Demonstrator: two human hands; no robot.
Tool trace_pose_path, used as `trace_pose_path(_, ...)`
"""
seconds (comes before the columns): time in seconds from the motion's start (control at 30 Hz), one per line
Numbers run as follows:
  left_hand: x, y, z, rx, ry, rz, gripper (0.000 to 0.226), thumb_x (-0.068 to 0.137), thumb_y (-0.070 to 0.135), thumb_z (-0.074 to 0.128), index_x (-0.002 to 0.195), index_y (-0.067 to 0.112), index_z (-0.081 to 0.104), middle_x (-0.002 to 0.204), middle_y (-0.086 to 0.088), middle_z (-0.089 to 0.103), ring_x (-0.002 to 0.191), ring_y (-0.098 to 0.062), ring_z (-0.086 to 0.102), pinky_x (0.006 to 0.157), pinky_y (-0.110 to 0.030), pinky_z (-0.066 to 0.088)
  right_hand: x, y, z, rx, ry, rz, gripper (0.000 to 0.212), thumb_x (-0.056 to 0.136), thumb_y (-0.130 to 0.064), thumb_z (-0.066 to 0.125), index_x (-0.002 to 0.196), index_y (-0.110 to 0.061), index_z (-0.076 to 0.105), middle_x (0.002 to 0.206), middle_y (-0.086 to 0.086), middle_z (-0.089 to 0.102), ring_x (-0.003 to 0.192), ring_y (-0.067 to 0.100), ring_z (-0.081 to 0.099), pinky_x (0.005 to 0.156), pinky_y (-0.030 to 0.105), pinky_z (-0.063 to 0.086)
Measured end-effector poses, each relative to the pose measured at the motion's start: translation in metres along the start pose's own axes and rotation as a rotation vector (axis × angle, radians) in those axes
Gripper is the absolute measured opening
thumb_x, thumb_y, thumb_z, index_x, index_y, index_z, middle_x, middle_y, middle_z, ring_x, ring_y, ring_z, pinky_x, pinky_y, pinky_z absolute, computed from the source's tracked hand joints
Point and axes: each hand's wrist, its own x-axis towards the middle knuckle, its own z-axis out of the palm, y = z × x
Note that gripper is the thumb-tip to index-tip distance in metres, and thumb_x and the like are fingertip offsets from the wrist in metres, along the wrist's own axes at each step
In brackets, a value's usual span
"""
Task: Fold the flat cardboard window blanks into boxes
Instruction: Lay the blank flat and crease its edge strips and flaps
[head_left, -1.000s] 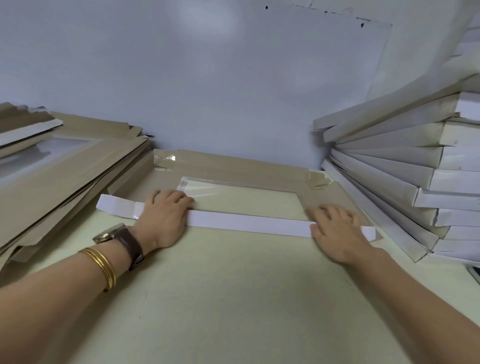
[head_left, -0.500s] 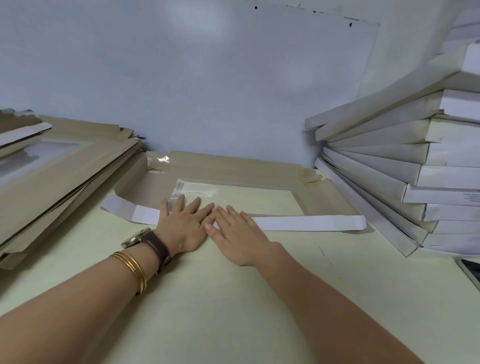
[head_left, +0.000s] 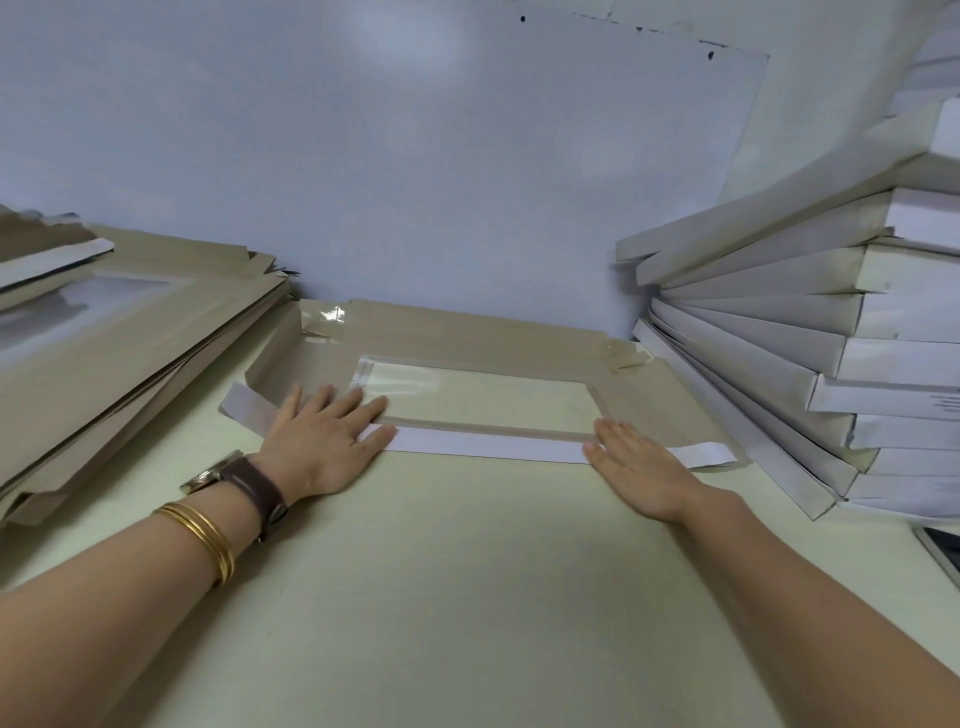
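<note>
A flat brown cardboard window blank (head_left: 467, 338) lies on the pale table, its clear plastic window (head_left: 467, 387) in the middle. Its near flap (head_left: 488, 448) is folded over and shows a white face as a long strip. My left hand (head_left: 327, 441) presses flat on the left part of that strip, fingers straight. My right hand (head_left: 636, 467) presses flat on the strip's right part. Small end tabs stick out at both ends of the strip.
A stack of flat brown blanks (head_left: 119, 332) lies at the left. A leaning stack of folded white boxes (head_left: 810, 364) fills the right side. A blue-grey wall (head_left: 415, 156) stands behind. A dark flat object (head_left: 943, 551) lies at the right edge.
My hands were together at the strip's left-middle half a second ago; my right hand has slid right along the folded flap, and my left hand has shifted slightly left.
</note>
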Motion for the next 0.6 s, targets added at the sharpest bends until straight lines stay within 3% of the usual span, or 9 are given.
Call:
trace_pose_path(0.13, -0.004, -0.010, -0.001, 0.022, 0.089, 0.037, 0.062, 0.094, 0.062, 0.007, 0.149, 0.038, 0.022, 0.154, 0.011, 0.028, 0.140, -0.017, 0.024, 0.116, -0.037, 0.011, -0.001, 0.009, 0.002, 0.003, 0.016, 0.000, 0.066, 0.101, -0.055, 0.014, 0.156, -0.020, 0.003, 0.163, -0.006, -0.001, 0.149, 0.011, -0.003, 0.119, 0.029, 0.000)
trace_pose_path(0.27, -0.009, -0.011, -0.004, 0.086, 0.196, -0.005, 0.069, 0.086, 0.061, -0.007, 0.135, 0.043, 0.039, 0.132, 0.014, 0.048, 0.122, -0.018, 0.041, 0.105, -0.036, 0.022, 0.000, 0.010, 0.004, -0.016, 0.035, -0.003, 0.066, 0.100, -0.055, 0.013, 0.156, -0.020, 0.003, 0.163, -0.007, -0.001, 0.149, 0.011, -0.003, 0.118, 0.030, 0.000)
trace_pose_path(0.33, -0.009, -0.016, -0.006, 0.165, 0.242, -0.055, 0.059, 0.093, 0.057, 0.001, 0.130, 0.046, 0.044, 0.120, 0.006, 0.049, 0.112, -0.023, 0.041, 0.096, -0.037, 0.026, 0.001, 0.010, 0.005, -0.021, 0.038, -0.006, 0.066, 0.100, -0.055, 0.013, 0.156, -0.020, 0.003, 0.163, -0.006, 0.000, 0.149, 0.012, -0.003, 0.119, 0.030, 0.001)
trace_pose_path(0.43, -0.009, -0.028, -0.010, 0.199, 0.263, -0.097, 0.050, 0.095, 0.060, 0.018, 0.117, 0.037, 0.057, 0.104, -0.005, 0.050, 0.103, -0.028, 0.045, 0.089, -0.038, 0.030, 0.001, 0.011, 0.006, -0.032, 0.051, -0.010, 0.066, 0.100, -0.055, 0.014, 0.156, -0.019, 0.005, 0.163, -0.005, 0.002, 0.149, 0.014, -0.001, 0.119, 0.032, 0.003)
trace_pose_path(0.6, -0.006, -0.048, -0.015, 0.195, 0.306, 0.020, 0.054, 0.090, 0.064, 0.008, 0.083, 0.022, 0.041, 0.086, -0.003, 0.066, 0.091, -0.026, 0.061, 0.080, -0.036, 0.038, 0.003, 0.010, 0.006, -0.042, 0.058, -0.009, 0.067, 0.100, -0.055, 0.015, 0.156, -0.018, 0.005, 0.163, -0.004, 0.002, 0.150, 0.014, 0.000, 0.119, 0.032, 0.003)
